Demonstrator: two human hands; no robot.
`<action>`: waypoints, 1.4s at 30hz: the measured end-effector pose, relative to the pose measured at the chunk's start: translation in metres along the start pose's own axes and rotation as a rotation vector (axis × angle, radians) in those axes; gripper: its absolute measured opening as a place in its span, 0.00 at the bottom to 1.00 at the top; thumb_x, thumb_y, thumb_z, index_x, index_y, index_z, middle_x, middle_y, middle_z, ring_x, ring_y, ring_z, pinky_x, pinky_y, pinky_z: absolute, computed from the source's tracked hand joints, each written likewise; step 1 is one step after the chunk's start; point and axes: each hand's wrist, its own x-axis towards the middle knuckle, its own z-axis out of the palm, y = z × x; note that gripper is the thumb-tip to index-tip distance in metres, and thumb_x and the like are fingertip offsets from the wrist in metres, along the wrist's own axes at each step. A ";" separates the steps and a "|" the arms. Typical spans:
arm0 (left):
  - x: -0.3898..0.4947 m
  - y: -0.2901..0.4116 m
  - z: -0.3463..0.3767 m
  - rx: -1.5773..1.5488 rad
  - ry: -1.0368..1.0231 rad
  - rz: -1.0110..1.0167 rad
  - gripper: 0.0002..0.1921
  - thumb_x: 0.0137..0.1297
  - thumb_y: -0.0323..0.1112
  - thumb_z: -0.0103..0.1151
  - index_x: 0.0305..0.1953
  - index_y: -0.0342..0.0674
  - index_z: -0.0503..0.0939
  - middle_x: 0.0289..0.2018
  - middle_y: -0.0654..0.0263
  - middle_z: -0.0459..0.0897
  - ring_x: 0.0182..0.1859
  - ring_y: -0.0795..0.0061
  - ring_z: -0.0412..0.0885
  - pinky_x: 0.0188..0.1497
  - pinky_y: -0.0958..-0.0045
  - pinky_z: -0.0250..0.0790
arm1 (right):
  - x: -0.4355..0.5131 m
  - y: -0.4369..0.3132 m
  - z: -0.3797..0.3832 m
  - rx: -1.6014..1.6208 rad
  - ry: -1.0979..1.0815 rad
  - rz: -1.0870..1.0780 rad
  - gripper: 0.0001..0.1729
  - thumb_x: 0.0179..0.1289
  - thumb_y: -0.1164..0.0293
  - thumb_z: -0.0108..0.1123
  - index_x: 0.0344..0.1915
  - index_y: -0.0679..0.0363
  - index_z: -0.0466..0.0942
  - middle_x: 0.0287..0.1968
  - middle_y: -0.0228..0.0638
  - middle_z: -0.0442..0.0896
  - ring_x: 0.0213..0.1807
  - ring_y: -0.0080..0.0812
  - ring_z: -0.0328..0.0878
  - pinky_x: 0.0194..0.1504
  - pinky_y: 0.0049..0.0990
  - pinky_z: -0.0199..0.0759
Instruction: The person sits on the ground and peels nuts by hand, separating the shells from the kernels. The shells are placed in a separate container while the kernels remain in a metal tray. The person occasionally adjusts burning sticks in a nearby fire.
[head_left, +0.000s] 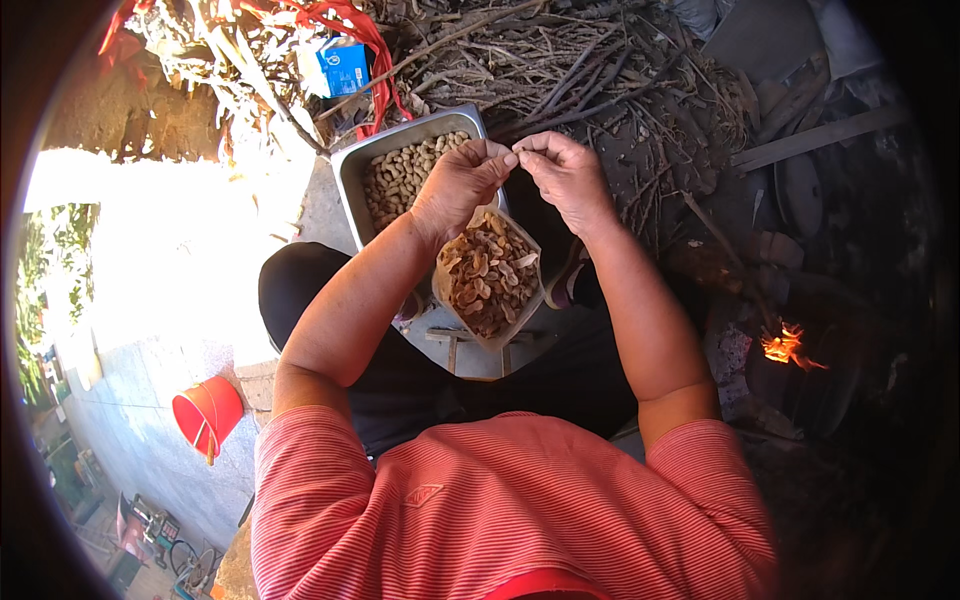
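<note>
My left hand (466, 180) and my right hand (568, 178) meet at the fingertips, thumbs and forefingers pinched together. Something small seems to be between them, mostly hidden by the fingers; it may be a peanut. Below and left of them, a rectangular metal pan (347, 176) holds many unshelled peanuts (405, 174). My left hand and wrist are over the pan's right side. An open bag or box (534, 306) filled with broken peanut shells (491, 274) stands between my knees, just below my hands and beside the pan.
A pile of dry sticks (555, 67) lies beyond the pan, with a blue carton (343, 67) and a red plastic strip (384, 75) at its left. Flames (787, 346) burn low on the right. A red bucket (210, 414) stands on the floor at the left.
</note>
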 end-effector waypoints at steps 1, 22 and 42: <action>0.000 0.000 0.000 -0.011 0.000 -0.004 0.07 0.63 0.35 0.60 0.34 0.40 0.76 0.22 0.77 0.71 0.21 0.89 0.61 0.21 0.87 0.52 | 0.000 -0.001 0.001 0.009 0.010 0.013 0.05 0.63 0.75 0.57 0.39 0.62 0.76 0.25 0.18 0.72 0.18 0.06 0.57 0.17 0.09 0.47; -0.004 -0.007 0.016 0.052 0.048 0.187 0.05 0.68 0.29 0.52 0.32 0.40 0.71 0.24 0.74 0.71 0.26 0.88 0.65 0.27 0.85 0.58 | 0.000 0.006 0.013 0.047 0.122 -0.096 0.07 0.56 0.83 0.55 0.26 0.60 0.71 0.22 0.21 0.74 0.22 0.10 0.65 0.22 0.13 0.58; 0.001 0.003 -0.002 -0.299 -0.078 0.109 0.07 0.71 0.35 0.46 0.37 0.40 0.74 0.25 0.72 0.72 0.23 0.84 0.63 0.26 0.82 0.56 | -0.006 -0.015 0.008 -0.142 -0.069 -0.225 0.04 0.60 0.81 0.54 0.29 0.63 0.73 0.25 0.20 0.74 0.27 0.09 0.66 0.30 0.11 0.61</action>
